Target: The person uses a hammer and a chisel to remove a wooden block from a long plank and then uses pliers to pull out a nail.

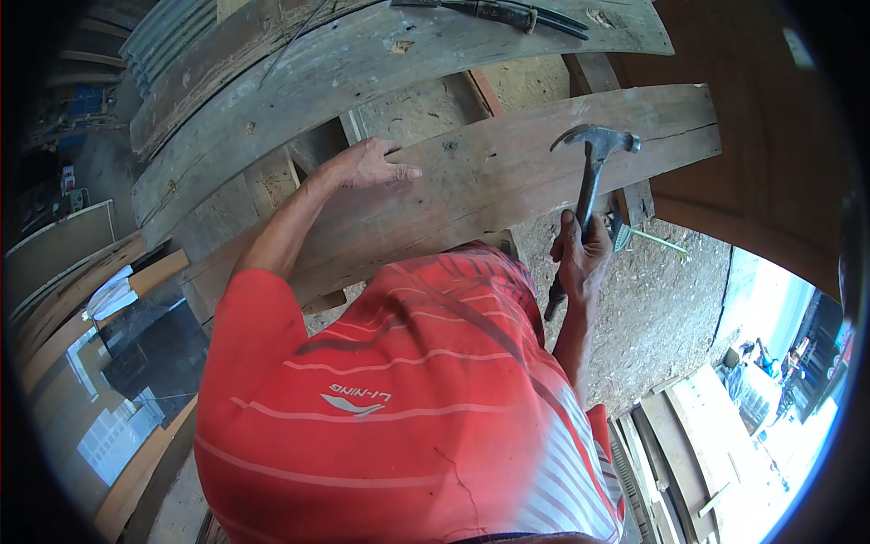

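Rough sandy ground (662,299) and old timber fill this outdoor work place, seen from above the person's red striped shirt (399,408). Across the middle lies a long weathered grey-brown wooden plank (507,172), which runs from the lower left up to the right and looks bent because of the lens.

On this plank rests the left hand (372,165). It lies flat with the palm down and the fingers stretched out toward the right, pressed on the wood near its upper edge; it grips nothing.

The right hand (580,249) is closed in a fist around the dark handle of a steel claw hammer (591,177). The hammer stands nearly upright, and its metal head is over the right part of the plank, just below the upper edge. I cannot tell if the head touches the wood.

Behind the plank there is a second wide grey wooden board (362,63), and on its far end lies a dark long metal tool (507,13). At the left side stand a glass pane (118,399) and some pale wooden frames (63,272). At the lower right lie more light wooden boards (689,453).
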`<state>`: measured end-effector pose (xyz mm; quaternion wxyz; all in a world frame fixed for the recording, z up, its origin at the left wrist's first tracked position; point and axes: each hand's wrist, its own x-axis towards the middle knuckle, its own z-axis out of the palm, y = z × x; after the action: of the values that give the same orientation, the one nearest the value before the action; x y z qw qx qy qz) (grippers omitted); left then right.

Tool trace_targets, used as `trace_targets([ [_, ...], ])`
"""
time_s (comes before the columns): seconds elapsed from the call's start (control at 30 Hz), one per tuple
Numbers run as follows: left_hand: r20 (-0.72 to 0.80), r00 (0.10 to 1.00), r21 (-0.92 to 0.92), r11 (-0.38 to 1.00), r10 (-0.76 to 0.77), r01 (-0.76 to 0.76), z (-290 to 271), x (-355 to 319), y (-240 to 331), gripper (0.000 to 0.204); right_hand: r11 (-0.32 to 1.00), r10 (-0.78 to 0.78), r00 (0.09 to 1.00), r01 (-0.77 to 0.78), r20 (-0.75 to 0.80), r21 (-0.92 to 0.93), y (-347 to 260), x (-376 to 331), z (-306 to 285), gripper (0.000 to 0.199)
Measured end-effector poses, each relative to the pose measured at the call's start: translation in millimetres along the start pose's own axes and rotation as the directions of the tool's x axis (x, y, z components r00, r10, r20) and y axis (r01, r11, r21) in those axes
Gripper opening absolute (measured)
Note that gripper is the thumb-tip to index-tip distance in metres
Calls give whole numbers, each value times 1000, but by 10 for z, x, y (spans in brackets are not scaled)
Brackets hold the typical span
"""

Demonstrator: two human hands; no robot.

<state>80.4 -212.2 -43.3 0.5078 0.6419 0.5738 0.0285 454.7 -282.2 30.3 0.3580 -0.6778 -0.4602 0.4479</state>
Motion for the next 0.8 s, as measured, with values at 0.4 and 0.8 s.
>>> trace_targets([
  [0.4,-560,489,720,685,669,-112,-697,1877,891,42,990,119,982,-107,144,-87,491,125,-383,35],
  [0.8,-507,679,684,727,531,-58,-872,1208,1554,60,988,152,988,-152,-36,14,882,-287,-754,33],
])
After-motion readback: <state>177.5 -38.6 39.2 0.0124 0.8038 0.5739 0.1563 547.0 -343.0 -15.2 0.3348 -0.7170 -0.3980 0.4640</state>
